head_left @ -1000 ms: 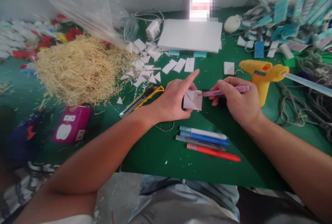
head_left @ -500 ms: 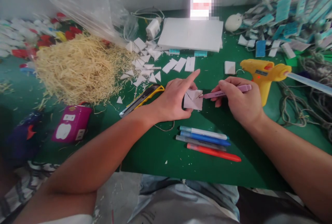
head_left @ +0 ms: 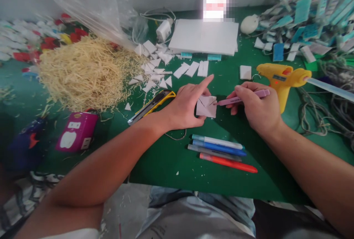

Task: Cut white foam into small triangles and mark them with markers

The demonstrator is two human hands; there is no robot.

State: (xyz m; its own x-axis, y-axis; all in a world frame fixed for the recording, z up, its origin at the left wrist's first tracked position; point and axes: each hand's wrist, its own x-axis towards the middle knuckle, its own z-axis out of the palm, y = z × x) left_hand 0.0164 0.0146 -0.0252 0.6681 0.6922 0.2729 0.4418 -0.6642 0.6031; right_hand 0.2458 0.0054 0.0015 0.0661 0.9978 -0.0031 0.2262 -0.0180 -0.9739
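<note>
My left hand point(head_left: 189, 106) grips a small white foam square point(head_left: 207, 107) between thumb and fingers, its index finger stretched out past the top edge. Dark lines run across the square's face. In my right hand point(head_left: 258, 104) is a pink marker pen point(head_left: 235, 100), its tip at the right edge of the square. Below the hands several markers lie side by side, among them a blue marker point(head_left: 218, 147) and a red marker point(head_left: 229, 163). A yellow utility knife point(head_left: 152, 107) rests beside my left wrist.
A yellow glue gun point(head_left: 279, 80) lies right of my right hand, near tangled cord point(head_left: 312, 117). Wood shavings point(head_left: 85, 73) are heaped at left, beside white foam scraps point(head_left: 155, 69). White sheets point(head_left: 204, 38) lie at the back. A purple power block point(head_left: 77, 132) sits at front left.
The pink marker's tip has shifted slightly along the right part of the square, and the dark line there looks longer. My left hand holds its place.
</note>
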